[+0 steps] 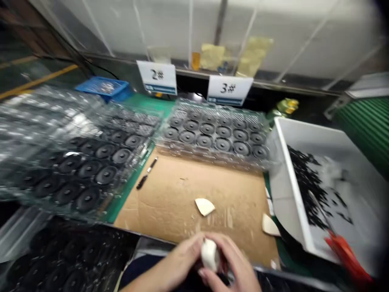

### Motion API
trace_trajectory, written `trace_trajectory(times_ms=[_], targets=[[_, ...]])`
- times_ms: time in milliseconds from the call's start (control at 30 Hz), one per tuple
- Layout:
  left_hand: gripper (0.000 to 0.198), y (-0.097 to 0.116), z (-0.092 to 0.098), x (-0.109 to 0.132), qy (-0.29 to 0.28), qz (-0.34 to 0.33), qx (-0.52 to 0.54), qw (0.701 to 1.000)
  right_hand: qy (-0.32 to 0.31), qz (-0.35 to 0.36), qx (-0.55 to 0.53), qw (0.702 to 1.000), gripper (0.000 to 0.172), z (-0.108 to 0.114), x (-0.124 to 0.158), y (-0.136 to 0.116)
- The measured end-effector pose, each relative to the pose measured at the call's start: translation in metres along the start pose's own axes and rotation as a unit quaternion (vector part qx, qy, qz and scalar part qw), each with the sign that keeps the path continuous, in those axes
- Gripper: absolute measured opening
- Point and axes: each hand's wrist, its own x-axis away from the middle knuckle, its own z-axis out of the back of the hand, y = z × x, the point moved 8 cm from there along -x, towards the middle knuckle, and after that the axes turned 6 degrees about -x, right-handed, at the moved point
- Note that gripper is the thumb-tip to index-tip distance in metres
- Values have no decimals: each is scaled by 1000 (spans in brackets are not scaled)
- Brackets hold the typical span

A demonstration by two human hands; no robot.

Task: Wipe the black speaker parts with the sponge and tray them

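Close to my body, at the near edge of the cardboard, my left hand (pixel 182 259) and my right hand (pixel 235 261) are closed together round a small white rounded piece (pixel 209 254). Its exact kind is blurred. Something dark shows beneath it between my fingers, too hidden to name. Just beyond my hands, a cream wedge-shaped piece (pixel 204 206) lies on the cardboard sheet (pixel 170 219). Another cream wedge (pixel 270 225) rests at the sheet's right edge.
Clear trays (pixel 223 144) of black round parts stand behind and at left (pixel 88 198). A pen (pixel 147 173) lies on the cardboard. At right, a white bin (pixel 291 170) holds black scraps and a red-handled tool (pixel 346 255). A blue tray (pixel 121 90) sits at back left.
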Motion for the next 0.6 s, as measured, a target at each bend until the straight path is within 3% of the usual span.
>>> trace_trajectory(times_ms=[100,300,400,600], targets=[[46,-16,6,-2,15,22,21,999,-58,24,11,998,54,-11,2,-8],[42,-34,11,3,88,73,51,992,-68,-12,0,998,51,-8,-1,-16],[43,-34,9,5,111,77,57,989,-76,2,0,997,49,-6,1,-16],[46,-25,9,1,105,73,21,992,-62,49,53,996,57,-8,5,-12]])
